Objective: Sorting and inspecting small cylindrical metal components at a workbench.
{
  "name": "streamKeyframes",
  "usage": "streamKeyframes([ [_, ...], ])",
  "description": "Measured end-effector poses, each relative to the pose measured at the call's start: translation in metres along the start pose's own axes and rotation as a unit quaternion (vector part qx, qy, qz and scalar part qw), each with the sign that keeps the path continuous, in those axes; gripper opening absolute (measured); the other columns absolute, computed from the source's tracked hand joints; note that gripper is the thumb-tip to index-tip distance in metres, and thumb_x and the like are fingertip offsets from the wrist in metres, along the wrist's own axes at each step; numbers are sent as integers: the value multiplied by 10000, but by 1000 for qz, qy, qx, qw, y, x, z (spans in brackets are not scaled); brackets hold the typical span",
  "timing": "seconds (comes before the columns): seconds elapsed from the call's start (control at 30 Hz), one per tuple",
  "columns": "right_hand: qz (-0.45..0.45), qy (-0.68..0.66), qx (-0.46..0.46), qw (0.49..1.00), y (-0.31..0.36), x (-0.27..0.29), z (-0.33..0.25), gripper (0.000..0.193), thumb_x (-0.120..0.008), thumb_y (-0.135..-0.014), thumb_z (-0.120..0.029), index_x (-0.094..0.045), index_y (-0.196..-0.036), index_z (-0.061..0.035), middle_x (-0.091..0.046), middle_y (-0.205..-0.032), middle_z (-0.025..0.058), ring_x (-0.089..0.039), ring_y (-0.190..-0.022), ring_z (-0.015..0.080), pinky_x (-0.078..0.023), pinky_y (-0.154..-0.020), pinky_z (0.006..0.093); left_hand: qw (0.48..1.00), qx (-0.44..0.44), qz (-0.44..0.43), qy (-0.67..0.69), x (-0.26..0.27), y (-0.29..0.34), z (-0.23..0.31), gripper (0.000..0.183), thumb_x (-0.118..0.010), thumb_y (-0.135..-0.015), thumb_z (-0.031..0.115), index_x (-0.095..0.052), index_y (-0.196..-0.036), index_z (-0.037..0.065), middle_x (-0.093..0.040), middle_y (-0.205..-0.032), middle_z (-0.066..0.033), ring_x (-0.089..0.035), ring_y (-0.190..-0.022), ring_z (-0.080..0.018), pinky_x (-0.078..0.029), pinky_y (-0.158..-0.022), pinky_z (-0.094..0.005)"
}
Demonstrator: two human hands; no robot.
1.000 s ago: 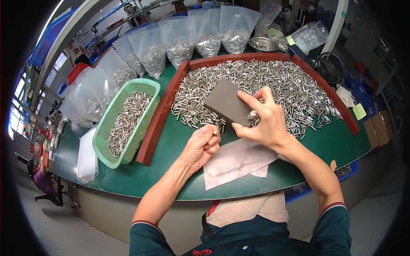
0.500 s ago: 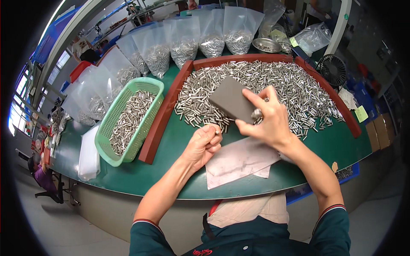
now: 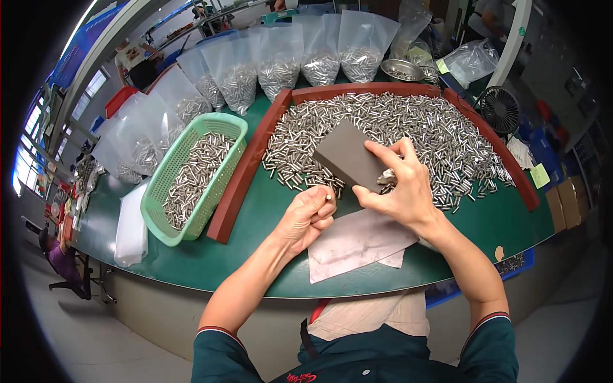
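My right hand (image 3: 408,191) grips a dark grey rectangular block (image 3: 348,153) between thumb and fingers. Several small metal pins (image 3: 387,179) are tucked in the same hand, behind the block. Just left of it, my left hand (image 3: 301,220) is closed, and the end of one metal pin (image 3: 328,198) shows between its thumb and fingers. Both hands are over the near edge of a wide spread of loose metal pins (image 3: 396,118). Below them a stained pale cloth (image 3: 357,246) lies on the green table (image 3: 255,271).
Red-brown bars (image 3: 246,166) border the pin spread. To the left, a green basket (image 3: 150,214) holds pins, beside a white folded sheet (image 3: 129,230). Clear bags of pins (image 3: 278,64) line the back. A metal bowl (image 3: 402,69) and a black fan (image 3: 499,108) stand at the back right.
The block has tilted slightly in my right hand, showing more of its lower side. My left hand stays nearly in place with its pin. The view has shifted a little.
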State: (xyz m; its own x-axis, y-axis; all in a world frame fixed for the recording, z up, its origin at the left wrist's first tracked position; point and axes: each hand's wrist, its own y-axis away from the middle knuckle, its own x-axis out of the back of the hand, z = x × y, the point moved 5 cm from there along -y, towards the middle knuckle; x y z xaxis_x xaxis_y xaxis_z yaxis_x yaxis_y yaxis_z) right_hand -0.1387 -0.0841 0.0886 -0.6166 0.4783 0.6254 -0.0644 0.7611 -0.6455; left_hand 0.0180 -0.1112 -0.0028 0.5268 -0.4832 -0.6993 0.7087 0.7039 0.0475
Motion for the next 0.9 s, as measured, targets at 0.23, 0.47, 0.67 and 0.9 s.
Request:
streamKeyframes([
  [0.23, -39, -43, 15, 998, 10, -11, -26, 595, -722, -522, -239, -570, -1062, -40, -494, -848, 133, -569, -590, 225, -499, -518, 312, 998, 1, 51, 26, 4, 6, -1, 190, -543, -855, 237, -517, -920, 60, -434, -675, 29, -383, -527, -44, -330, -442, -159],
  [0.47, -60, -27, 40, 997, 20, -4, -30, 594, -710, -522, -255, -574, -1073, -77, -509, -834, 135, -577, -597, 236, -487, -481, 314, 982, -28, 188, -14, 1, 5, -1, 123, -562, -818, 145, -518, -889, 54, -511, -744, -9, -471, -579, -81, -376, -456, -192],
  [0.67, -114, -106, 108, 982, 27, -1, -64, 649, -712, -553, -310, -521, -1129, -78, -471, -891, 158, -558, -568, 269, -497, -500, 331, 991, -36, -48, -119, 61, 11, -8, 233, -508, -850, 246, -508, -1002, 70, -567, -955, -75, -576, -861, -151, -506, -671, -276],
  [0.9, 27, 137, -74, 988, 36, 90, 50, 594, -714, -560, -357, -575, -1066, -79, -496, -830, 124, -572, -594, 223, -503, -520, 319, 999, -40, 34, 12, 10, 10, 9, 190, -506, -879, 220, -434, -791, 67, -297, -593, 37, -235, -482, -30, -193, -381, -157],
])
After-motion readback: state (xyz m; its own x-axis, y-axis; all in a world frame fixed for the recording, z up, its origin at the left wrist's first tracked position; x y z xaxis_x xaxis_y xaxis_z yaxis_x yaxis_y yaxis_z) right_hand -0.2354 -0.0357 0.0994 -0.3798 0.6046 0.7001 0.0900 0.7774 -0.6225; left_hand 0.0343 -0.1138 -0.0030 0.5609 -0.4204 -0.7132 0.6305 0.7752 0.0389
